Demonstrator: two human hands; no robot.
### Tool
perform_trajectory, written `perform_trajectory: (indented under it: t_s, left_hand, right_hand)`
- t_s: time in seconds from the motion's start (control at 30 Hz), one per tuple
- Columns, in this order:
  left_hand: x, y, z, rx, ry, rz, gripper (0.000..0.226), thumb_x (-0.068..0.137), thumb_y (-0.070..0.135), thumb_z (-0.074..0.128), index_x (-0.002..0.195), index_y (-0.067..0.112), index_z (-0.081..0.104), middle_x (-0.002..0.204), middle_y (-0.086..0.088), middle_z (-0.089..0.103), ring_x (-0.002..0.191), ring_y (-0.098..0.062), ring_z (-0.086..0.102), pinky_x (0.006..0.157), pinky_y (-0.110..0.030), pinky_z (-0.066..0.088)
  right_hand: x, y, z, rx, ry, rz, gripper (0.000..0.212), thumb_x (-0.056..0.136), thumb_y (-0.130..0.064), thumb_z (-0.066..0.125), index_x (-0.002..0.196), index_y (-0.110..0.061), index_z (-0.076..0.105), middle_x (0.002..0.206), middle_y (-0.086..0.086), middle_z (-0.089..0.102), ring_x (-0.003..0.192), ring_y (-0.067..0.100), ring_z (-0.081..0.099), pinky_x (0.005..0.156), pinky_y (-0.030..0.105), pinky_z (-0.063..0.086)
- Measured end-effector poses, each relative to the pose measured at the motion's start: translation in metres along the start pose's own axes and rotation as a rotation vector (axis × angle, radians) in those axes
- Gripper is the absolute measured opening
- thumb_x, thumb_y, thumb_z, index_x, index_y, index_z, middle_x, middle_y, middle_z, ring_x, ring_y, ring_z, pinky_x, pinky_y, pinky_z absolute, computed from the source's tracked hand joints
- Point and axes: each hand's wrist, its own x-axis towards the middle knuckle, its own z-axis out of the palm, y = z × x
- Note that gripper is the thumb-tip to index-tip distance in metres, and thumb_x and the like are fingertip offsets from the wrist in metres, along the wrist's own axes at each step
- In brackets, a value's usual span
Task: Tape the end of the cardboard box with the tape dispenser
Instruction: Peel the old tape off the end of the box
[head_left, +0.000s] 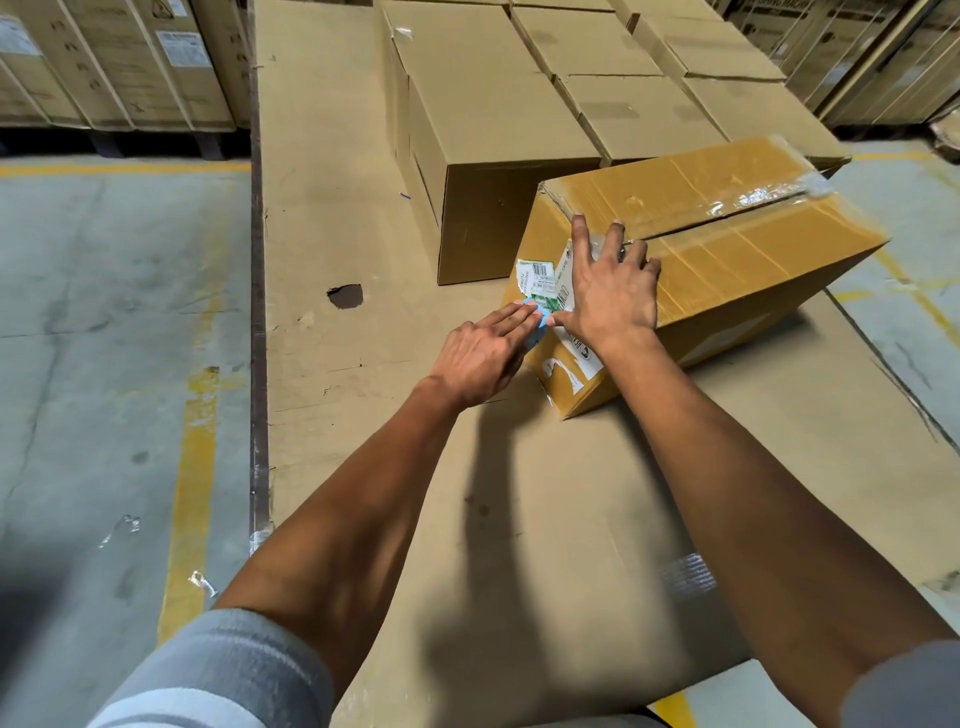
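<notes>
A yellowish cardboard box (727, 249) lies on a wide sheet of flattened cardboard (363, 208) that covers the floor, its near end turned toward the person and its top seam covered with shiny clear tape (753, 200). The right hand (613, 291) lies flat and spread over the upper edge of that near end, fingers reaching onto the top of the box, palm pressing on the printed label (543, 283); its grip is open and holds nothing. The left hand (480, 353) reaches to the lower left of the same end with fingers stretched almost straight, their tips touching a small blue object (540, 317) against the box face; what that object is cannot be told, and the hand does not wrap around it. Plain brown cartons (493, 135) stand in rows just behind the box. Grey sleeves (208, 675) are pushed up both forearms.
</notes>
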Motion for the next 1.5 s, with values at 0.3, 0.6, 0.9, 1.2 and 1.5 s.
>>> perform_trajectory:
  t_s: [0.3, 0.6, 0.9, 1.2, 1.5]
  left_hand:
    - [-0.035, 0.006, 0.016, -0.015, -0.283, 0.039, 0.058, 0.108, 0.032, 0.052, 0.164, 0.021, 0.045, 0.169, 0.000, 0.048, 0.154, -0.022, 0.046, 0.103, -0.046, 0.056]
    - [-0.016, 0.006, -0.008, 0.164, -0.085, -0.015, 0.066, 0.098, 0.014, 0.063, 0.163, 0.015, 0.047, 0.170, -0.004, 0.046, 0.155, -0.021, 0.046, 0.082, -0.038, 0.054]
    - [-0.026, 0.012, -0.028, 0.142, 0.005, 0.012, 0.060, 0.108, 0.025, 0.059, 0.165, 0.018, 0.044, 0.171, -0.003, 0.043, 0.157, -0.021, 0.043, 0.086, -0.040, 0.059]
    - [-0.039, 0.009, -0.089, 0.063, 0.137, 0.068, 0.051, 0.104, 0.028, 0.067, 0.153, 0.013, 0.058, 0.158, -0.008, 0.060, 0.142, -0.029, 0.057, 0.084, -0.045, 0.065]
    - [-0.043, 0.030, -0.133, 0.181, 0.100, 0.121, 0.060, 0.106, 0.033, 0.067, 0.159, 0.013, 0.048, 0.160, -0.011, 0.055, 0.145, -0.031, 0.052, 0.095, -0.047, 0.063]
  right_hand:
    - [0.001, -0.005, -0.004, 0.016, -0.019, 0.010, 0.156, 0.055, -0.088, 0.079, 0.166, -0.018, -0.004, 0.162, 0.034, 0.027, 0.135, 0.056, 0.047, 0.105, 0.065, 0.047]
    - [0.004, 0.000, 0.006, -0.004, -0.007, -0.029, 0.153, 0.066, -0.073, 0.086, 0.165, -0.016, -0.016, 0.165, 0.035, 0.024, 0.139, 0.057, 0.045, 0.107, 0.064, 0.047]
    - [0.005, 0.007, 0.019, 0.032, 0.084, -0.176, 0.139, 0.076, -0.068, 0.081, 0.167, -0.022, -0.012, 0.176, 0.022, 0.008, 0.161, 0.049, 0.007, 0.125, 0.069, 0.018]
    - [-0.015, 0.015, 0.002, 0.776, -0.165, -0.491, 0.120, 0.075, -0.035, 0.094, 0.166, -0.040, 0.016, 0.176, 0.005, 0.021, 0.164, 0.031, 0.011, 0.131, 0.056, 0.018]
    - [-0.040, 0.018, -0.013, 1.746, -0.657, -0.320, 0.096, 0.090, 0.013, 0.071, 0.164, -0.031, 0.029, 0.156, 0.017, 0.052, 0.132, 0.024, 0.064, 0.109, 0.045, 0.056]
